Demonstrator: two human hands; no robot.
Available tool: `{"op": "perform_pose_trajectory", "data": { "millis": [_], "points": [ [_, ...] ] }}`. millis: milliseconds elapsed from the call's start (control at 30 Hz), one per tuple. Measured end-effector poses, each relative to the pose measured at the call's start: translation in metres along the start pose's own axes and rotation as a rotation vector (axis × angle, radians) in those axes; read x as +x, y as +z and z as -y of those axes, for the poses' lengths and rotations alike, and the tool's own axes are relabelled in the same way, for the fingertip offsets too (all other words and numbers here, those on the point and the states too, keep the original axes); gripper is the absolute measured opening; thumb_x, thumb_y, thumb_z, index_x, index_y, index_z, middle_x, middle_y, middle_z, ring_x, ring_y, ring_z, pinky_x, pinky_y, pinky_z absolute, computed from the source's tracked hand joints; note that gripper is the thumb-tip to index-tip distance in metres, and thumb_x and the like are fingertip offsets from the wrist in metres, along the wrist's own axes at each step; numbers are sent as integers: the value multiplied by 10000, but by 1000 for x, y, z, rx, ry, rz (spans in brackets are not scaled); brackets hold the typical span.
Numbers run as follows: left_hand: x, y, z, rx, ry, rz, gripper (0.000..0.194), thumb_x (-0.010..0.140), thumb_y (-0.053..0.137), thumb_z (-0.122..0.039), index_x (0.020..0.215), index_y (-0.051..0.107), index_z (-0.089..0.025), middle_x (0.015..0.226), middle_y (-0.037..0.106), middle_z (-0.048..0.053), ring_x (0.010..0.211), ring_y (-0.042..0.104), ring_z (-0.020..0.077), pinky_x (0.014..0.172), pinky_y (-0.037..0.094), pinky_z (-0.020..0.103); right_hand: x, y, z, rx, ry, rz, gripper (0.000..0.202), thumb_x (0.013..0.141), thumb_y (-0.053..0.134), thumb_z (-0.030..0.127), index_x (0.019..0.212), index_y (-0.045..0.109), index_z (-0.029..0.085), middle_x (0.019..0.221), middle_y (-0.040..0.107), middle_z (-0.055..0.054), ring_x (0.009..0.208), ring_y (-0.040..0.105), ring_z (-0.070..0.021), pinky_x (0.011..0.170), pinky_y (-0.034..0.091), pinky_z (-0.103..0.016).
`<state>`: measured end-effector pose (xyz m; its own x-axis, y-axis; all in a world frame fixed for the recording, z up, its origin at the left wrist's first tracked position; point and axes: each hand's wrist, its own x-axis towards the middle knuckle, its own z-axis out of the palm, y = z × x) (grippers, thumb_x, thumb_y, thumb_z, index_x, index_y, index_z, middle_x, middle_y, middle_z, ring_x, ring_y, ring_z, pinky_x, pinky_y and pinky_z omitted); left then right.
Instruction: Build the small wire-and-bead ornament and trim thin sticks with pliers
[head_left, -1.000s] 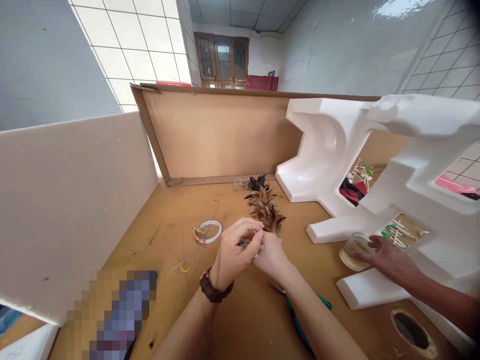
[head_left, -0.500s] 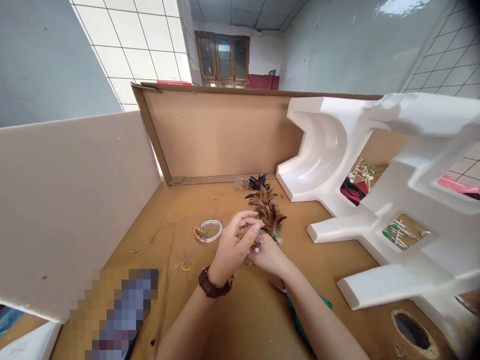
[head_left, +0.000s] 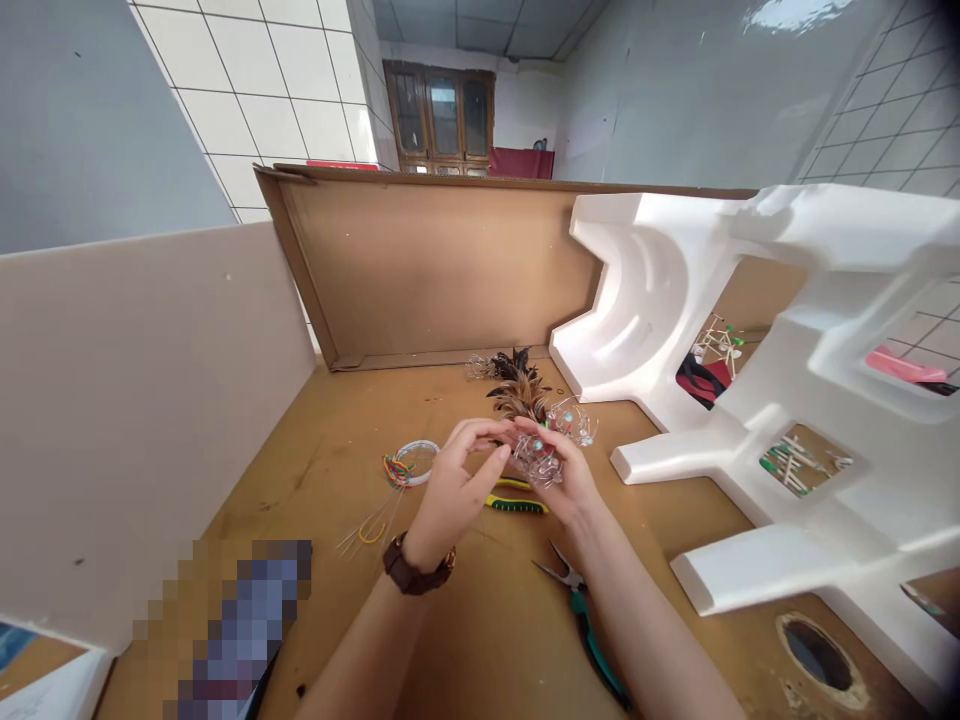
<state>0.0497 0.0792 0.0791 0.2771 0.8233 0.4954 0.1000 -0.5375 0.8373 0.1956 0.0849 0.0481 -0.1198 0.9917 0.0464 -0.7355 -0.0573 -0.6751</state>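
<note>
A tangle of silvery wire with small clear and turquoise beads lies between my hands above the table. My right hand cups it from the right, with fingers bent around it. From the left, my left hand, with a dark watch at the wrist, curls its fingertips and thumb against the tangle. More beaded wire loops show just past my right fingers. Brown and black feathers lie beyond the hands. Yellow-and-green handled pliers rest beneath them, and teal-handled long-nose pliers lie beside my right forearm.
Left of the hands are a white ring with coloured cords and a curved yellow piece. A large white foam form stands at the right. A cardboard wall closes the back, and a pale panel the left.
My hands have drawn slightly apart, and the right has turned, exposing the beaded wire. The yellow-and-green pliers and more of the teal pliers have come into view.
</note>
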Motion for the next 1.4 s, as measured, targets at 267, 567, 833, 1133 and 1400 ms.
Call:
{"op": "perform_pose_trajectory", "data": {
  "millis": [267,567,833,1133,1400],
  "points": [
    [-8,24,5,85,-75,119,305,724,602,-273,981,458,-193,937,570,43,833,568,159,724,475,294,5,-5,3,175,30,-231,146,739,549,261,727,653,160,804,702,-42,784,641,-195,741,499,-335],
    [-7,27,10,73,-15,166,133,786,508,-207,915,486,-186,918,546,35,819,562,141,745,469,280,-3,7,3,97,49,-121,156,739,548,266,789,655,165,868,693,-33,801,627,-197,746,484,-349],
    [-4,27,19,-144,-149,170,129,763,543,-234,862,478,-181,836,564,20,762,569,129,696,477,256,-6,8,5,-20,68,-82,256,768,529,349,933,639,186,989,662,-43,863,600,-191,732,464,-326],
    [8,24,37,-502,-356,150,248,644,670,-289,759,495,-158,761,567,-14,720,572,108,656,496,244,-6,3,10,-235,-39,-33,318,719,591,295,1031,603,238,1146,588,-34,1023,530,-218,765,448,-324],
    [4,11,23,-393,-287,259,231,707,625,-269,872,505,-159,854,597,20,817,578,128,776,448,278,-11,1,21,-265,-134,145,377,629,550,174,994,638,206,1143,592,-39,1107,482,-233,943,355,-380]
  ]
}}
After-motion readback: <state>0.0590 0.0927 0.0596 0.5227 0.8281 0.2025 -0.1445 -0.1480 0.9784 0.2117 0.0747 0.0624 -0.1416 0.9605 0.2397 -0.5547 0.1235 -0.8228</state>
